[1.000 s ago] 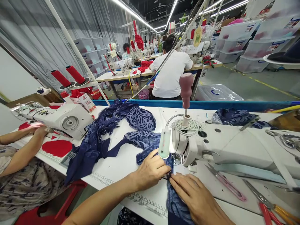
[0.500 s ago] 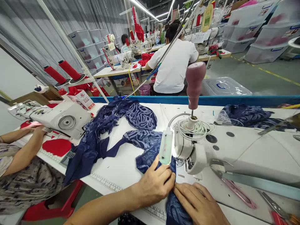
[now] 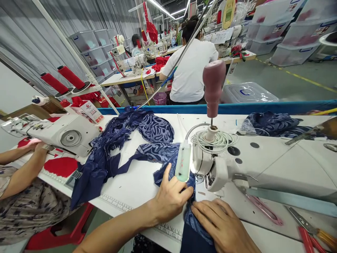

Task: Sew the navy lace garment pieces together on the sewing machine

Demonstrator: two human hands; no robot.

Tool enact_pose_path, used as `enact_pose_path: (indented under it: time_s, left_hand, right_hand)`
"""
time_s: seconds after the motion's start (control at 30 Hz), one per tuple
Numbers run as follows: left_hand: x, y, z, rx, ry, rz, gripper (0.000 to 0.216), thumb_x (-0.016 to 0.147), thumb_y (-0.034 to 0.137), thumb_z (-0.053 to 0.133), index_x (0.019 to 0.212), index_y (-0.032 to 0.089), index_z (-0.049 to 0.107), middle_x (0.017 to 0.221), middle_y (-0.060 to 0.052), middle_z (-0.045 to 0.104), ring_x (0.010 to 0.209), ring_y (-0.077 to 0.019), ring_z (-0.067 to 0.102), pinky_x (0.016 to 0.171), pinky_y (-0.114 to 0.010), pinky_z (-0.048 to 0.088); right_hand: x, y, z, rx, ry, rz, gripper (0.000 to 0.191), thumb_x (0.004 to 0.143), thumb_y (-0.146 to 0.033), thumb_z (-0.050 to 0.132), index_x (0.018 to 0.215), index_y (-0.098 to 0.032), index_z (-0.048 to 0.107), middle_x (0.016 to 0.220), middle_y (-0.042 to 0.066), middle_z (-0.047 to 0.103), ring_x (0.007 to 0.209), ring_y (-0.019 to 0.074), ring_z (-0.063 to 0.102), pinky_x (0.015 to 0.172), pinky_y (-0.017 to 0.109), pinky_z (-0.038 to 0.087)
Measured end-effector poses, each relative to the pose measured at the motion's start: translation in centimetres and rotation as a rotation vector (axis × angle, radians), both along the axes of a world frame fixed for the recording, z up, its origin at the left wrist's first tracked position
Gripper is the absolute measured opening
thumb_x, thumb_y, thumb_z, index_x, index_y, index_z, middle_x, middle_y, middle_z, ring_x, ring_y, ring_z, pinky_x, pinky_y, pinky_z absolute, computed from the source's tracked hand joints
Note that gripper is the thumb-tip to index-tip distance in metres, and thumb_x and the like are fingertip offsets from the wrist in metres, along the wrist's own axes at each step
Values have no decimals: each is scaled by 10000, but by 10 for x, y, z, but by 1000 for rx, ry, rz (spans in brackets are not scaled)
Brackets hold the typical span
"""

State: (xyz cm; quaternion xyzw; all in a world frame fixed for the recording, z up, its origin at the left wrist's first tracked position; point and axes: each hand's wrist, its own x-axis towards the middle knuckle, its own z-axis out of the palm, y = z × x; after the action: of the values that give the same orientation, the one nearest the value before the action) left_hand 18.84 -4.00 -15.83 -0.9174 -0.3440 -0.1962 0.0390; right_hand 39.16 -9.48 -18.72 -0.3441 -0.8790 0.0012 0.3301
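Note:
My left hand point(image 3: 171, 198) presses down on a piece of navy patterned lace fabric point(image 3: 193, 219) just in front of the needle area of a white sewing machine point(image 3: 263, 165). Its fingers are bent and pinch the cloth, the thumb sticking up. My right hand point(image 3: 221, 221) lies on the same fabric right beside it, fingers together and flat, fingertips touching the left hand's. The fabric runs off the table's front edge. A small lamp point(image 3: 183, 163) on the machine hangs over my left hand.
A heap of navy lace pieces point(image 3: 123, 144) lies to the left. Another person's arms point(image 3: 23, 168) work red fabric at a second machine point(image 3: 58, 131). Pink snips point(image 3: 264, 209) and orange-handled scissors point(image 3: 313, 233) lie at right. A person in white point(image 3: 189, 73) sits behind.
Both hands have slid slightly towards me along the fabric, and my left thumb has lifted. The view has shifted a little to the right.

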Motion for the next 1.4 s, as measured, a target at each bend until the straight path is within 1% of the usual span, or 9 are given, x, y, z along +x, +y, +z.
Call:
enact_pose_path:
  time_s: [0.13, 0.3, 0.43, 0.5, 0.7, 0.93, 1.13, 1.3, 1.4]
  left_hand:
    - [-1, -2, -3, 34, -15, -39, 272, 930, 84, 395, 1113, 169, 578, 784, -9, 580, 727, -144, 525, 823, -392, 496]
    - [1, 0, 2, 83, 98, -99, 213, 942, 93, 413, 1024, 139, 605, 768, -10, 556, 744, -143, 547, 964, -487, 457]
    - [-3, -1, 4, 78, 134, -150, 241, 972, 133, 417, 1133, 138, 596, 1122, -104, 623, 1084, -209, 571, 1016, -479, 439]
    - [-7, -1, 1, 45, 116, -136, 258, 979, 147, 418, 1178, 157, 582, 1187, -95, 622, 1105, -209, 572, 1020, -479, 442]
    - [-8, 7, -5, -10, 109, -129, 259, 972, 141, 418, 1155, 211, 588, 1146, -81, 640, 1020, -186, 601, 1008, -503, 449]
    - [1, 21, 6, -33, 80, -79, 219, 926, 104, 456, 1055, 213, 596, 1093, -71, 618, 987, -190, 579, 955, -471, 473]
    - [-2, 7, 3, -24, 56, -57, 181, 873, 60, 420, 858, 176, 558, 787, -18, 554, 766, -162, 544, 941, -496, 459]
    - [-3, 7, 7, -39, -7, -38, 287, 821, 30, 436, 996, 200, 587, 816, -7, 567, 771, -157, 546, 941, -505, 450]
    - [0, 5, 7, 6, 59, -85, 209, 896, 69, 428, 970, 181, 589, 919, -29, 596, 840, -164, 568, 985, -536, 435]
  right_hand:
    - [-2, -1, 2, -9, 35, -16, 535, 786, 30, 333, 1161, -192, 644, 1086, 31, 695, 996, 194, 564, 970, 403, 299]
    - [-3, -1, 3, -16, 44, -11, 510, 776, 26, 337, 1109, -187, 658, 1049, 44, 697, 995, 202, 564, 965, 409, 312]
    - [-2, 0, 4, 4, 53, -18, 497, 815, 10, 322, 1131, -184, 654, 1054, 49, 700, 989, 205, 561, 963, 411, 309]
    - [-1, 0, 6, 2, 36, -14, 491, 835, 0, 318, 1141, -190, 651, 1066, 42, 702, 983, 201, 562, 956, 401, 311]
    - [0, 2, -2, -4, 43, -26, 491, 824, -23, 329, 1157, -192, 648, 1082, 28, 706, 981, 204, 569, 983, 400, 289]
    - [6, 7, -10, -61, -27, -75, 660, 636, -26, 440, 1254, -197, 599, 1235, 24, 653, 1066, 218, 554, 1060, 427, 220]
    - [5, 4, -6, -66, -2, -50, 635, 639, -27, 436, 1219, -208, 619, 1178, 27, 672, 1103, 210, 545, 1070, 412, 222]
    - [3, 4, -3, -13, 0, -52, 631, 618, -25, 425, 1187, -203, 632, 1136, 23, 685, 1055, 208, 558, 1074, 417, 211]
    - [3, 3, -5, -3, 10, -67, 594, 641, -20, 424, 1164, -203, 640, 1118, 23, 691, 1046, 205, 565, 1083, 422, 209]
